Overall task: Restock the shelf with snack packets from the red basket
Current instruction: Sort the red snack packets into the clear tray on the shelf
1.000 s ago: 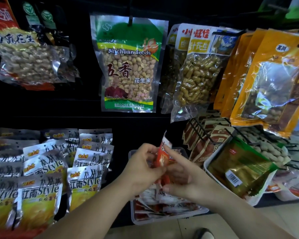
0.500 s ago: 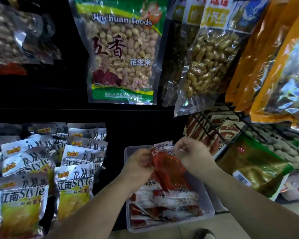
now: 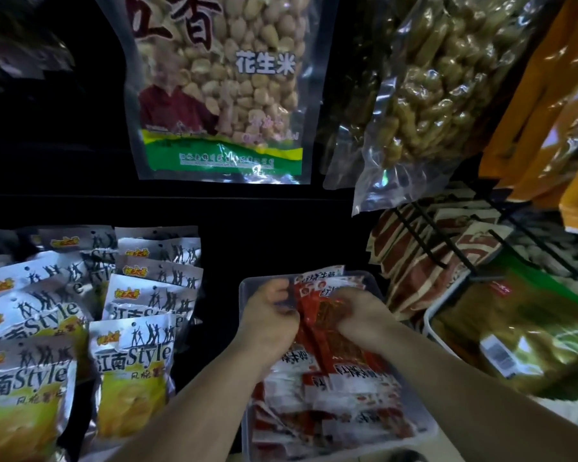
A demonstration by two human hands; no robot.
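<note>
A red snack packet (image 3: pixel 327 320) is held upright over the rear of the clear tray (image 3: pixel 247 288). It is pinched at its left edge by the curled fingers of the left hand (image 3: pixel 269 323) and gripped at its right edge by the right hand (image 3: pixel 362 316). More red packets (image 3: pixel 331 405) are piled inside the tray, silver-and-yellow packets (image 3: pixel 131 361) are stacked left of it, and a green bag (image 3: pixel 531 335) lies to its right.

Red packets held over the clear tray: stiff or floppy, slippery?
Probably floppy: the red packets look bent between the left hand and right hand. Likely light: the pouches look flat and thin. Possibly slippery: their film shines, and those in the clear tray lie askew.
</note>
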